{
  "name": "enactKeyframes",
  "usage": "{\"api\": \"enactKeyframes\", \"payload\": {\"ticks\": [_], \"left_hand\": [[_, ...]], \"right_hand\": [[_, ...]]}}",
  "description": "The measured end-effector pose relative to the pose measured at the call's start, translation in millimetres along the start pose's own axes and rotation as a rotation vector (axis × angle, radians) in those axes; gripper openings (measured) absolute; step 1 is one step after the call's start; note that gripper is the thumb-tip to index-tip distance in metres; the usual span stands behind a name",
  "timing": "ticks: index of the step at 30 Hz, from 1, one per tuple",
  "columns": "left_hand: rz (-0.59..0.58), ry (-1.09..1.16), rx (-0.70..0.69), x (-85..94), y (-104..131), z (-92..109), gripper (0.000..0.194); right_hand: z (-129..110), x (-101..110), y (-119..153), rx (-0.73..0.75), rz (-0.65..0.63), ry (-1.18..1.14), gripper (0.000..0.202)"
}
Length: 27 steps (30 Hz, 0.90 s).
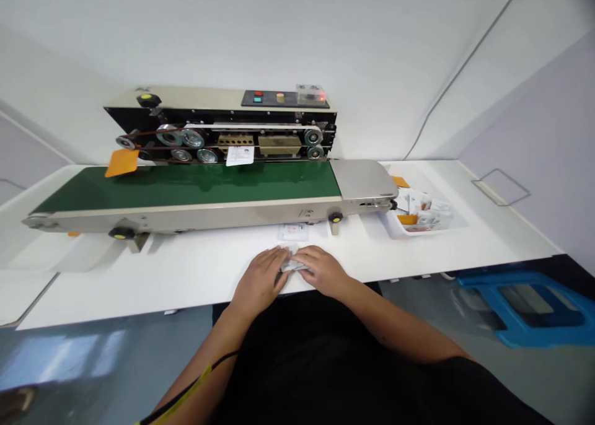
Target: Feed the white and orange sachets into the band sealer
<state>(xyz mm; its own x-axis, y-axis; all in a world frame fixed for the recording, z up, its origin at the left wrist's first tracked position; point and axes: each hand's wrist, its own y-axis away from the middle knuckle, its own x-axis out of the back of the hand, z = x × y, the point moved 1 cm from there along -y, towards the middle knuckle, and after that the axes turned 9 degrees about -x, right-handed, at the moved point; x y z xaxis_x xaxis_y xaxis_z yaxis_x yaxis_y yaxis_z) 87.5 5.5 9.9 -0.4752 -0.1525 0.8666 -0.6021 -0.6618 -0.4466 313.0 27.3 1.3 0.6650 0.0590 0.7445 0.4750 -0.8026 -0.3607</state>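
Near the table's front edge, my left hand (261,277) and my right hand (324,269) close together on a small white packet (294,262). Fingers of both hands cover much of it, and its print cannot be read. Just beyond them a flat printed packet (294,232) lies partly under the front of the band sealing machine (218,109). A white printed packet (240,156) hangs in the sealer's band above the green conveyor belt (199,186). Farther left, an orange packet (122,163) sticks out of the band.
At the right stands a white bin (437,227) holding several white and orange packets. A translucent tray (51,251) sits below the conveyor's left end. A red light glows on the control panel (286,98). A blue stool (534,307) is on the floor at right.
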Motion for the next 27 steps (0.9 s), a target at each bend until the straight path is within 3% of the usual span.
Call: {"api": "enactKeyframes", "payload": {"ticks": [4, 8, 13, 15, 17, 19, 21, 24, 27], "left_hand": [[0.059, 0.003, -0.062, 1.8, 0, -2, 0.034], [0.26, 0.015, -0.093, 8.0, 4, -2, 0.025], [0.516, 0.008, 0.004, 12.0, 19, 1, 0.018], [0.577, 0.02, 0.065, 12.3, 23, 0, 0.016], [0.624, 0.045, 0.134, 13.4, 24, -2, 0.021], [0.563, 0.092, 0.146, 15.0, 22, -2, 0.041], [0.351, 0.135, 0.044, 16.6, 17, 0, 0.055], [0.042, 0.127, -0.129, 18.2, 10, 6, 0.056], [-0.037, 0.098, -0.155, 18.6, 6, 9, 0.056]], "right_hand": [[-1, 2, -1, 0.04, 0.11, 0.024, 0.035], [-3, 1, -9, 0.067, 0.21, 0.1, 0.019], [-18, 0, -28, 0.133, 0.217, 0.094, 0.019], [-25, 8, -39, 0.144, 0.169, 0.049, 0.021], [-26, 26, -52, 0.059, 0.142, -0.043, 0.019], [-21, 56, -68, -0.111, 0.177, -0.189, 0.014], [-10, 94, -88, -0.278, 0.265, -0.363, 0.016], [11, 148, -122, -0.435, 0.411, -0.534, 0.019], [33, 186, -153, -0.583, 0.459, -0.588, 0.015]]}}
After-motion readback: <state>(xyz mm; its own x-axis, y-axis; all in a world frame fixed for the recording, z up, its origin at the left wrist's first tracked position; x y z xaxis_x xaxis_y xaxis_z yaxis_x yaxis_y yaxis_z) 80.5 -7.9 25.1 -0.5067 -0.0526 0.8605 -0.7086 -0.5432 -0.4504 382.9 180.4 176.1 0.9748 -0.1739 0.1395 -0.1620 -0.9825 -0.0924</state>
